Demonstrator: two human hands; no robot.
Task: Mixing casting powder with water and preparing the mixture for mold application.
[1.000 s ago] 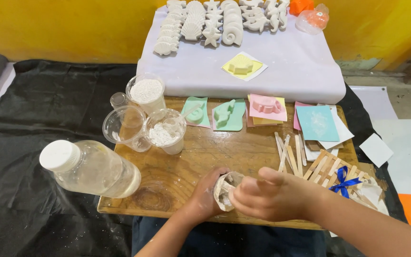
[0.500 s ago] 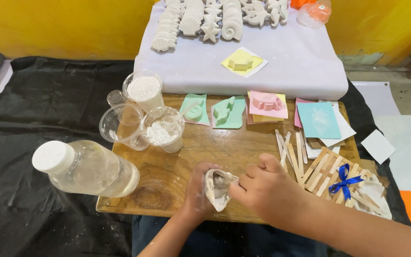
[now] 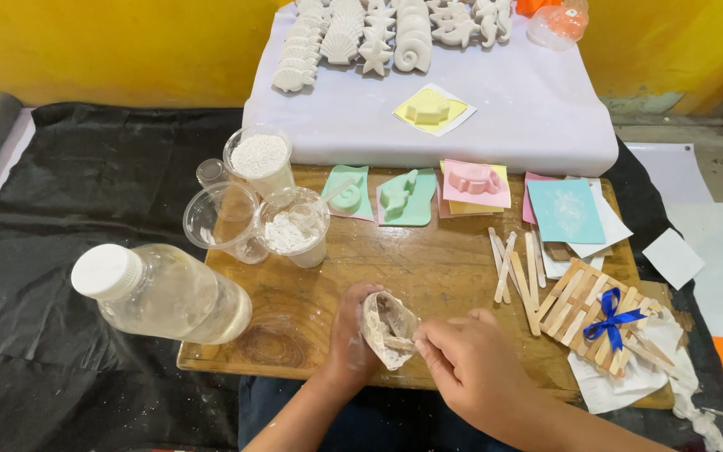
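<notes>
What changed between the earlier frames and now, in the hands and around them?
The left hand has tipped the small plaster-smeared cup from mouth-up onto its side, mouth toward the camera. The right hand keeps a stick inside it. The wooden board, water bottle, powder cups and coloured moulds stayed put.

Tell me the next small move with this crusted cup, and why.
Probably keep scraping: the left hand holds the small cup tilted on its side, white residue coats its inside, and the right hand has a stick in it.
</notes>
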